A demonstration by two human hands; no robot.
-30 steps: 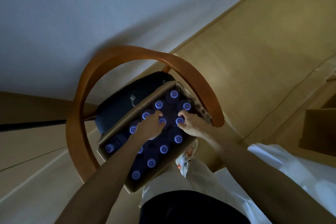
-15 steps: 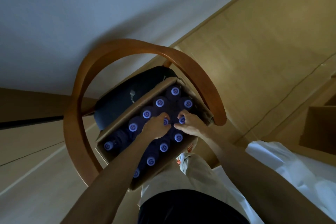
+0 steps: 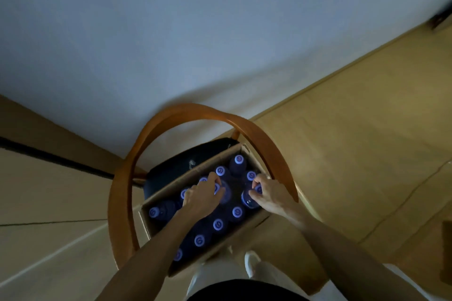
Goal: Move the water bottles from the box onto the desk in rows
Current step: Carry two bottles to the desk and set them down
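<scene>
An open cardboard box (image 3: pixel 146 222) sits on a chair seat and holds several dark water bottles with pale round caps (image 3: pixel 237 211). My left hand (image 3: pixel 201 197) is closed around the neck of one bottle (image 3: pixel 224 193) near the box's middle. My right hand (image 3: pixel 267 194) grips the cap end of another bottle (image 3: pixel 247 199) at the box's right side; that bottle is raised a little above its neighbours. Both forearms reach in from the bottom of the head view. No desk surface with bottles is in view.
The chair's curved wooden back rail (image 3: pixel 156 129) arches around the box on the left, far and right sides. Its dark seat cushion (image 3: pixel 176 168) shows behind the box. A pale wall (image 3: pixel 195 44) rises beyond, and wooden floor (image 3: pixel 354 154) spreads right. My white shoe (image 3: pixel 252 261) is below the box.
Both hands have closed on bottle tops and moved apart, the right hand shifting right and lifting its bottle slightly. The camera has tilted, so the box sits lower in the picture.
</scene>
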